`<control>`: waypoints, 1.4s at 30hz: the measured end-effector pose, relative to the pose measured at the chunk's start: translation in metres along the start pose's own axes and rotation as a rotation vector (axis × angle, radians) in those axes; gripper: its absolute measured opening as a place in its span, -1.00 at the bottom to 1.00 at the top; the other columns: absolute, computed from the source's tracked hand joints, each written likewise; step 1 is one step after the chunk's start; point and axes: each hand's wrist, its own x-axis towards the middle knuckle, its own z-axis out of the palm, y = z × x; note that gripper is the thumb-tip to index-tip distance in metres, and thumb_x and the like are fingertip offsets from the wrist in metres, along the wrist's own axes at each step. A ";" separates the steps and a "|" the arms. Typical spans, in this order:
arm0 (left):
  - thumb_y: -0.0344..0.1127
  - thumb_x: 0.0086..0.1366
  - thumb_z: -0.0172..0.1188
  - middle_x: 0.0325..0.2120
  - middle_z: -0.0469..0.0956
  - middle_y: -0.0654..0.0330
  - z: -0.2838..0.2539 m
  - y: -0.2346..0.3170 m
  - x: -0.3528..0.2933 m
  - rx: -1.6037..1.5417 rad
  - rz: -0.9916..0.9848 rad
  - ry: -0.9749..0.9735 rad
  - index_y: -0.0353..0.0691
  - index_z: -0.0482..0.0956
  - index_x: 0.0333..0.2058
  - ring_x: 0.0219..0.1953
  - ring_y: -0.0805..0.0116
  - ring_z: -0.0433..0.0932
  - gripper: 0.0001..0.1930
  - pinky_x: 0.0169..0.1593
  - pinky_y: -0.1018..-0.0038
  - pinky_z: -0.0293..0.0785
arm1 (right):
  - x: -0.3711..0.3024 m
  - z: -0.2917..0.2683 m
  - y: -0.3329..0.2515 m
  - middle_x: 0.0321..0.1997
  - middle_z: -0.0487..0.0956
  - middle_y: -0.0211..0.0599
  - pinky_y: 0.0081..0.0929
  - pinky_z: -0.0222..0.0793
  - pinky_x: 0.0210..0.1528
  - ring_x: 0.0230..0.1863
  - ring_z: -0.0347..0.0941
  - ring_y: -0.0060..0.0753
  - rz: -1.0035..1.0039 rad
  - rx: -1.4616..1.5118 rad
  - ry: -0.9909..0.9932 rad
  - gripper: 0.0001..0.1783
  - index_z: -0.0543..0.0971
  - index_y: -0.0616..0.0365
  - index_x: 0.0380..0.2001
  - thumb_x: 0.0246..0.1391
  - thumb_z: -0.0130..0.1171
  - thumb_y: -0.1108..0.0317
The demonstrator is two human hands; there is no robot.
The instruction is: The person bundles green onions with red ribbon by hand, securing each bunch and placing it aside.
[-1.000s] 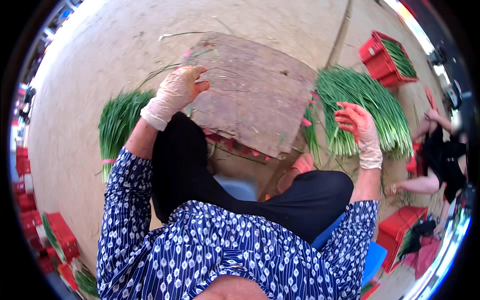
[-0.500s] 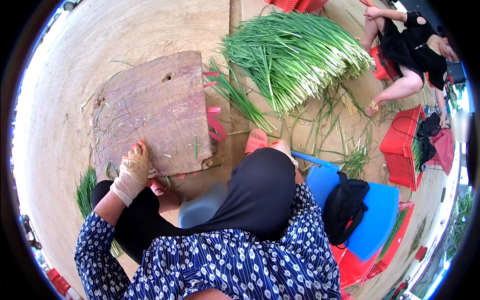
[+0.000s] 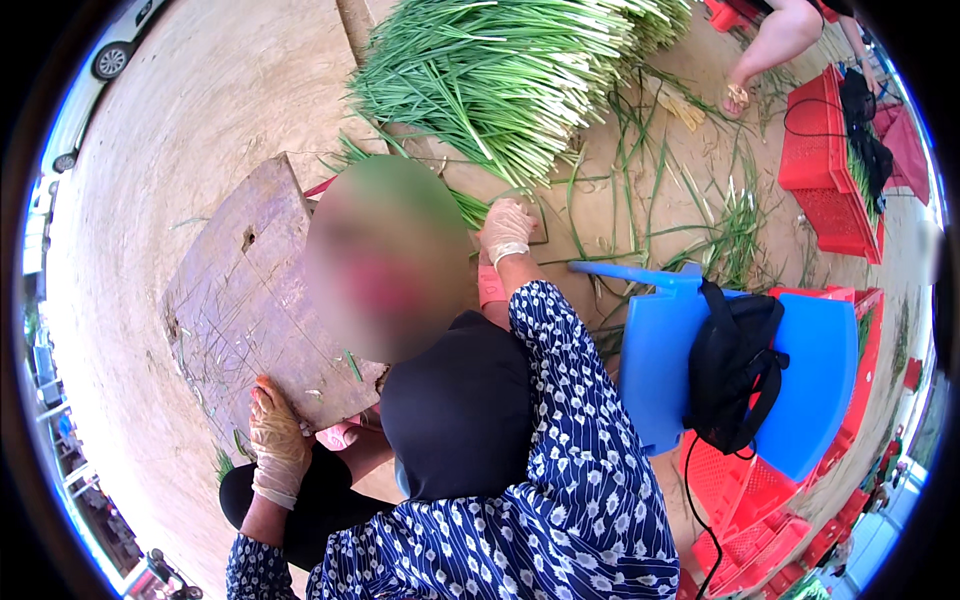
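Observation:
My left hand (image 3: 277,440), in a pale translucent glove, rests at the near edge of a worn wooden board (image 3: 235,290). Its reddish fingertips lie on the wood with nothing gripped between them. My right hand (image 3: 507,225), gloved too, reaches down beside my pink slipper (image 3: 490,287). Its fingers are curled, and what they hold is not clear; a thin dark-edged flat shape shows just right of them. Ahead of that hand lies a large pile of long green chives (image 3: 490,85) with white stems. A blurred patch hides the board's right part.
Loose stalks (image 3: 715,225) litter the ground to the right. A blue plastic chair (image 3: 820,370) carries a black backpack (image 3: 735,365), above red crates (image 3: 735,490). Another red crate (image 3: 825,170) stands farther right, near another person's leg (image 3: 780,45). A white car (image 3: 105,50) is far left.
My right hand has come into view, stretched forward to the ground by the slipper. My left hand stays at the board's near edge. The view has turned, and a blurred patch now covers part of it.

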 end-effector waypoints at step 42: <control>-0.33 0.30 0.01 0.14 0.37 -0.12 0.047 0.002 0.013 0.258 -0.165 0.199 -0.34 0.13 0.34 0.04 0.00 0.48 -0.36 0.10 0.21 0.45 | -0.107 -0.055 -0.060 -0.21 0.63 -0.27 -0.42 0.43 -0.01 -0.21 0.53 -0.39 -0.161 1.458 -1.338 -0.76 0.58 0.29 -0.25 -0.06 0.30 0.63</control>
